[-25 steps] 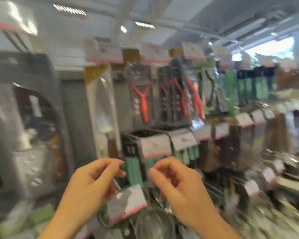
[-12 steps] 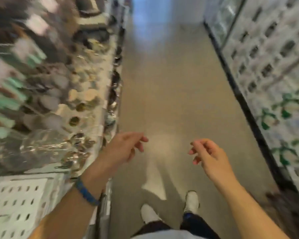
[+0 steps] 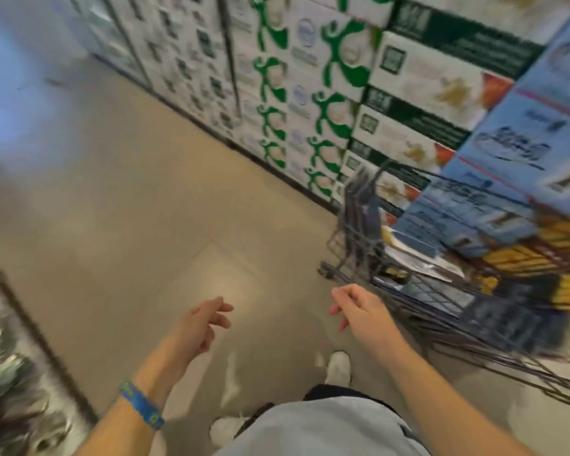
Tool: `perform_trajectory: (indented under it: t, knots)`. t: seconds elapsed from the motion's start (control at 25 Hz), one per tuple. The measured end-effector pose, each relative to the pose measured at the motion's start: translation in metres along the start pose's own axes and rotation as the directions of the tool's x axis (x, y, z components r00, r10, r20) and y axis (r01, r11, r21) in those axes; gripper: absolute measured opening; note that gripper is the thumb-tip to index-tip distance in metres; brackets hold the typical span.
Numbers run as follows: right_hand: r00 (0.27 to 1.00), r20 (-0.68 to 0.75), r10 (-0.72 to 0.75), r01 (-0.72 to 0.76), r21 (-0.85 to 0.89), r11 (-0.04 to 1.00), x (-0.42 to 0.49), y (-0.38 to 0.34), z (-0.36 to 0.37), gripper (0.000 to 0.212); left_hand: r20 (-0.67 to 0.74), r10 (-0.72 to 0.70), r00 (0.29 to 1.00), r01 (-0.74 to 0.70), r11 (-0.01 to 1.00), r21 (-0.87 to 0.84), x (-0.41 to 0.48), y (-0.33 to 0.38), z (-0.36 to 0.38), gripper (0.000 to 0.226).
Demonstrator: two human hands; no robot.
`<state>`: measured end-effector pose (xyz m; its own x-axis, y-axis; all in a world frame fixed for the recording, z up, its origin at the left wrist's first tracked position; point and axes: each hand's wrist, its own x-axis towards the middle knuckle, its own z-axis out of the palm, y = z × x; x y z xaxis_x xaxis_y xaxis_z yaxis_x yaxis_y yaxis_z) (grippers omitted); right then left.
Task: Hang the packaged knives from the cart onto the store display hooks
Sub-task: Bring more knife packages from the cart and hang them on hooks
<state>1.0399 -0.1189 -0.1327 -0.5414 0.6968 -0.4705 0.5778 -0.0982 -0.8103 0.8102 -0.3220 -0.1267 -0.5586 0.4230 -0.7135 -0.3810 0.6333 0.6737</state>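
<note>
Blur reduces the likely packaged knives point(image 3: 362, 209) to dark shapes in the wire cart point(image 3: 422, 291) near the right hand point(image 3: 359, 311), fingers loose and empty like the left hand point(image 3: 198, 327), so a hasty reach could snag wire.

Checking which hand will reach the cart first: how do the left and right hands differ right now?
The left hand has a blue wristband on its wrist; the right hand has a bare wrist. The right hand hangs close to the cart, not gripping it; the left hand is over bare floor, farther from the cart. Both are empty, with loosely curled fingers.
</note>
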Motion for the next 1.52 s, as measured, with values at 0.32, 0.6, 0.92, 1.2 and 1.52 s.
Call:
perform_trajectory:
  t: [0.32, 0.6, 0.92, 1.2, 1.52]
  knots:
    - [0.969, -0.149, 0.196, -0.189, 0.063, 0.98, 0.011, 0.094, -0.155, 0.024, 0.12, -0.108, 0.987, 0.075, 0.964, 0.255, 0.031, 0.038, 0.175, 0.034]
    - [0.901, -0.27, 0.339, -0.264, 0.278, 0.923, 0.024, 0.124, -0.201, 0.019, 0.251, -0.157, 0.955, 0.02, 0.881, 0.473, 0.069, 0.084, 0.252, 0.033]
    - [0.843, -0.336, 0.42, -0.377, 0.187, 0.907, 0.112, 0.115, -0.248, 0.021, 0.434, -0.158, 0.887, -0.102, 0.849, 0.519, 0.149, 0.177, 0.374, 0.031]
    - [0.856, -0.266, 0.443, -0.502, -0.227, 0.835, 0.274, 0.182, -0.275, 0.018, 0.524, -0.255, 0.813, -0.102, 0.823, 0.558, 0.259, 0.167, 0.476, 0.029]
    - [0.843, -0.267, 0.467, -0.528, -0.575, 0.625, 0.421, 0.322, -0.277, 0.058, 0.419, -0.39, 0.82, 0.158, 0.858, 0.489, 0.346, 0.089, 0.558, 0.027]
